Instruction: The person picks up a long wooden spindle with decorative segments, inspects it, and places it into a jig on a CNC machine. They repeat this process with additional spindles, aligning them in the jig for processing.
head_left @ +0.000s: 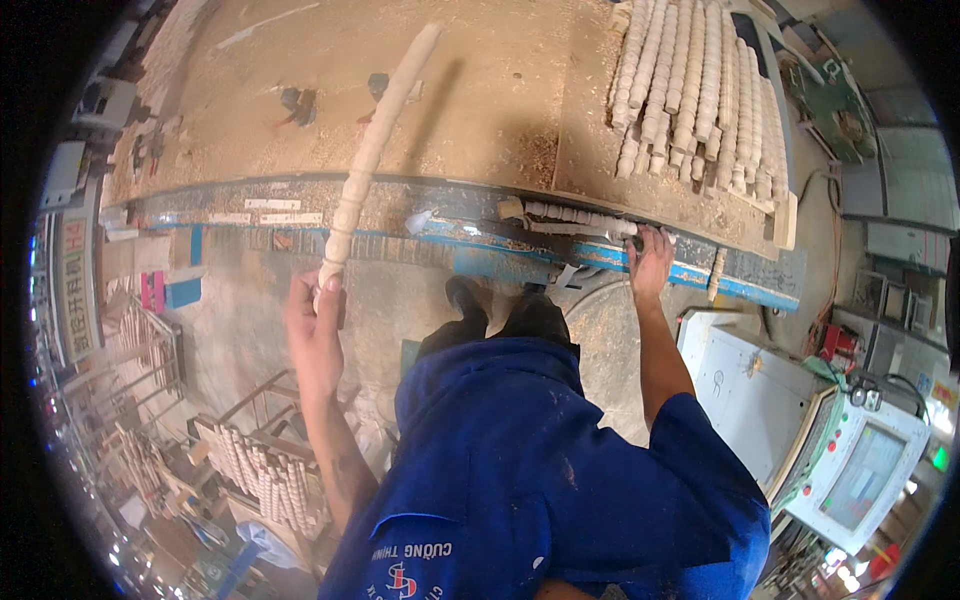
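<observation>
A long, pale turned wooden spindle point(360, 170) is gripped at its near end by my left hand point(318, 305), and its beaded length points up and away over the table. On the right, my right hand point(652, 262) has its fingers curled around the right end of another turned spindle point(580, 214), which lies sideways along the table's near edge. A second wooden piece point(565, 229) lies close in front of that one, partly hidden. Under the right palm the fingertips show only in part.
Many turned spindles point(690, 90) are stacked on the right of the chip-strewn table point(490, 120). A blue rail point(740, 283) runs along its near edge. At lower right stands a control cabinet with a screen point(868, 475). More spindles point(265, 470) sit on a rack at lower left.
</observation>
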A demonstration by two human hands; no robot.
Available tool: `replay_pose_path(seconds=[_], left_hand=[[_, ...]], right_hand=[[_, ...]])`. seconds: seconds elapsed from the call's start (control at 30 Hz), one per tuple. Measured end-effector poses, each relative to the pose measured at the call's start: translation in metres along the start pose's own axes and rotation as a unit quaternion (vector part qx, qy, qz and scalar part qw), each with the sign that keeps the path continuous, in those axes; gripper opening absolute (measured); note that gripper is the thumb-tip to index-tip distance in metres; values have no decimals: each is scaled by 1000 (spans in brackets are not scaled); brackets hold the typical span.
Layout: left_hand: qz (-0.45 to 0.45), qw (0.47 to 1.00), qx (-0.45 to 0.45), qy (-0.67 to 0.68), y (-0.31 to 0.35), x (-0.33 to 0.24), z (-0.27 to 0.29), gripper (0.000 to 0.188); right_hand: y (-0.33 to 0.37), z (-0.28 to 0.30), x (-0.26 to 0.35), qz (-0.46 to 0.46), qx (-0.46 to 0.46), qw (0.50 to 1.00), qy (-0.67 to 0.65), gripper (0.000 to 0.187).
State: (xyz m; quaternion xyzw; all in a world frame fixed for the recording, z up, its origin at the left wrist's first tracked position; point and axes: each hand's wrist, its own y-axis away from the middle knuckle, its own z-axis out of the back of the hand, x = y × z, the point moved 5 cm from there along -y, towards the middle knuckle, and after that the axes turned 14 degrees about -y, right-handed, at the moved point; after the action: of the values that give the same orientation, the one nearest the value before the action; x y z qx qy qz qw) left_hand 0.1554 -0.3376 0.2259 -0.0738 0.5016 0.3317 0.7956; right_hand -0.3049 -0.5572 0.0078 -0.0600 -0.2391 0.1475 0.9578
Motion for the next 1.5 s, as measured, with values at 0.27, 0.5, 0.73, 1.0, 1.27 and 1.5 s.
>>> replay_pose_path(seconds=[0.27, 0.5, 0.73, 1.0, 1.27, 1.5], left_hand=[[-38, 997, -21, 56, -20, -36, -20, 26], [-63, 995, 72, 14, -40, -64, -32, 25], [-75, 966, 230, 96, -73, -42, 1, 23], [-150, 959, 208, -119, -182, -51, 58, 23], [-274, 921, 157, 226, -288, -124, 99, 29], [-387, 895, 98, 201, -293, -178, 115, 32]], right_hand=[[15, 1, 30, 16, -44, 995, -87, 38], [13, 2, 104, -14, -71, 930, -361, 30], [-109, 79, 208, -60, -124, 699, -701, 63], [-189, 88, 274, -54, -81, 632, -769, 36], [-213, 118, 350, -4, -269, 512, -816, 39], [-204, 193, 378, 140, -285, 546, -776, 44]])
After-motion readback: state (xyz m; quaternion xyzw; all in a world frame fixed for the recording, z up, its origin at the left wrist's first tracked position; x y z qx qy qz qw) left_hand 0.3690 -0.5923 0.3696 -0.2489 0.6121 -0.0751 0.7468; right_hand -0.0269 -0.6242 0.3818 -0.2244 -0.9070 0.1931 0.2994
